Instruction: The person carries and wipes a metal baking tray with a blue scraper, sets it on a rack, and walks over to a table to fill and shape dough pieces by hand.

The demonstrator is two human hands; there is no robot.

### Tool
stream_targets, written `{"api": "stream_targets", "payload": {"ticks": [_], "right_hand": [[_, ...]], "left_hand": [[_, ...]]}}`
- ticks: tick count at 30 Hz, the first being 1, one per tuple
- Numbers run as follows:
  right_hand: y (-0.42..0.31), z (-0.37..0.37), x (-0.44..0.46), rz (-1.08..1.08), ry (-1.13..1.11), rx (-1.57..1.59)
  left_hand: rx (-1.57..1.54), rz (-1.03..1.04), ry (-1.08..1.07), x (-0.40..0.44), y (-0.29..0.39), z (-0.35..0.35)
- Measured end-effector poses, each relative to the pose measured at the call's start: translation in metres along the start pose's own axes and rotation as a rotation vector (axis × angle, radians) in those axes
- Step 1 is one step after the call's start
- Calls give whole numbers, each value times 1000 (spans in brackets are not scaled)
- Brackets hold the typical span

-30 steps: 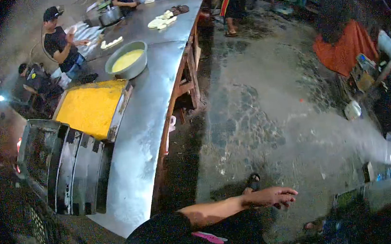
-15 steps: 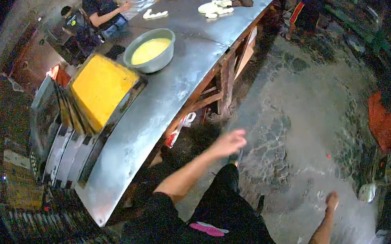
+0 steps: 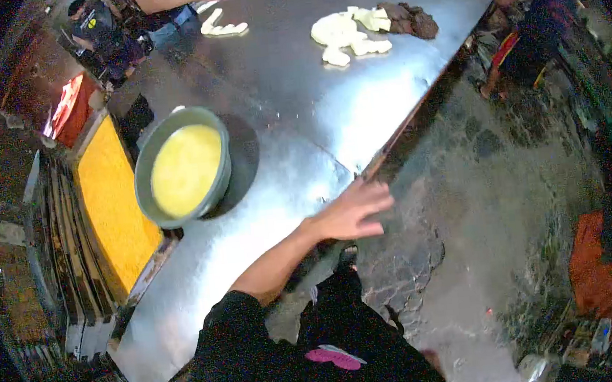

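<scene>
My left hand (image 3: 356,210) is held out near the edge of the metal table (image 3: 282,171), fingers spread, with nothing in it. To its left a grey bowl (image 3: 145,188) of yellow liquid (image 3: 186,171) stands on the table. Beside the bowl lies a tray (image 3: 159,260) with a flat yellow layer (image 3: 110,202). Farther up the table are pale dough pieces (image 3: 339,33) touching a dark brown lump (image 3: 411,20), and another pale piece (image 3: 222,28). My right hand does not show.
Several stacked trays (image 3: 72,250) stand at the left. A person in dark clothes (image 3: 163,6) is at the table's far side, another (image 3: 103,34) behind. One more person (image 3: 526,30) is at the upper right. Orange cloth (image 3: 604,265) hangs at the right above the concrete floor (image 3: 474,248).
The view has moved closer to the table and bowl. My left hand has come up beside the table edge with fingers spread. My right hand, seen half a second ago, has left the view.
</scene>
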State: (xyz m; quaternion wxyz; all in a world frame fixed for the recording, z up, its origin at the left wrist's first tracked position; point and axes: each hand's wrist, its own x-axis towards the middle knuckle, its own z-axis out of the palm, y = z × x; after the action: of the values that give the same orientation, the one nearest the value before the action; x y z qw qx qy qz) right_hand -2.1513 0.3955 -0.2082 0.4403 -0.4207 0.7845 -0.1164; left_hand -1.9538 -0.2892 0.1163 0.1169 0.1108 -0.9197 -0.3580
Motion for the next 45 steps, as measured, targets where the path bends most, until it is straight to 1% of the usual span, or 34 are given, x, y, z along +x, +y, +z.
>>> {"api": "stream_targets", "payload": {"ticks": [1,2,3,4,5,6,7,8,9,10,11,12,13,14,16,17,18,20,21,23,27,29,30,32,34,35,36,37,38,39,41,43,44,45], "right_hand": [[-23,-15,-1,140,-89,101],[-32,-31,4,196,-150,127],[-44,-50,10,326,-188,267],[-47,-66,23,517,-168,776],[-27,-73,35,643,-203,1636],[-15,-81,50,709,-317,1982],[-2,-87,61,833,-503,2355],[-48,-131,92,556,-267,1765],[-123,-187,126,493,-63,1054],[-105,-204,171,237,-34,528],[-84,-220,211,-18,-8,2],[-214,-287,227,331,110,803],[-228,-316,270,-6,177,160],[-297,-364,295,32,124,52],[-364,-412,349,-203,401,-6],[-394,-433,374,-249,482,-9],[-438,-461,389,-273,419,26],[-499,-498,434,-318,280,133],[-516,-513,463,-331,203,208],[-526,-528,546,-530,231,119],[-630,-575,634,-745,304,-15],[-658,-563,677,-888,320,-239],[-673,-557,687,-891,284,-234],[-699,-545,699,-952,166,-604],[-708,-539,729,-880,30,-358],[-692,-518,769,-977,-259,32],[-705,-511,765,-891,-72,90],[-706,-501,788,-920,-52,86],[-735,-525,752,-626,-179,333],[-746,-529,744,-676,-186,397],[-740,-520,751,-849,22,125],[-710,-536,689,-991,127,-255],[-661,-496,717,-1189,117,-409],[-633,-504,683,-1312,54,-619]], "left_hand": [[4,-175,51,19,-8,-39],[186,-96,607,26,-83,-34],[372,-365,486,30,-126,-73],[414,-608,583,36,-150,-103],[493,-811,653,42,-194,-107],[571,-1012,718,54,-210,-112],[604,-950,601,68,-219,-98],[633,-892,480,90,-187,-81],[714,-724,464,121,-149,-58],[280,-340,122,134,-168,-8],[-162,-133,-230,155,-62,-39],[-347,-60,-466,163,-82,49],[-293,237,-402,169,-56,57],[-284,238,-402,177,-47,36],[-312,46,-30,176,-43,-4],[-486,-206,140,178,-68,-16],[-372,-376,274,175,-109,-28],[-163,-685,795,178,-157,-75],[37,-712,918,180,-190,-92],[134,-882,975,198,-223,-122],[321,-878,890,249,-281,-139],[407,-867,815,265,-294,-142],[302,-901,823,271,-293,-144],[81,-968,926,272,-301,-140],[-220,-1041,1160,257,-295,-139],[-223,-1012,1217,228,-311,-124],[-715,-909,1445,227,-292,-129],[-818,-877,1591,226,-280,-129],[-951,-738,1686,222,-260,-128],[-1052,-718,1781,220,-243,-127],[-1018,-750,1788,212,-224,-110],[-917,-838,1799,207,-198,-90],[-817,-927,1767,205,-184,-84],[-712,-1017,1735,203,-173,-76]]}}
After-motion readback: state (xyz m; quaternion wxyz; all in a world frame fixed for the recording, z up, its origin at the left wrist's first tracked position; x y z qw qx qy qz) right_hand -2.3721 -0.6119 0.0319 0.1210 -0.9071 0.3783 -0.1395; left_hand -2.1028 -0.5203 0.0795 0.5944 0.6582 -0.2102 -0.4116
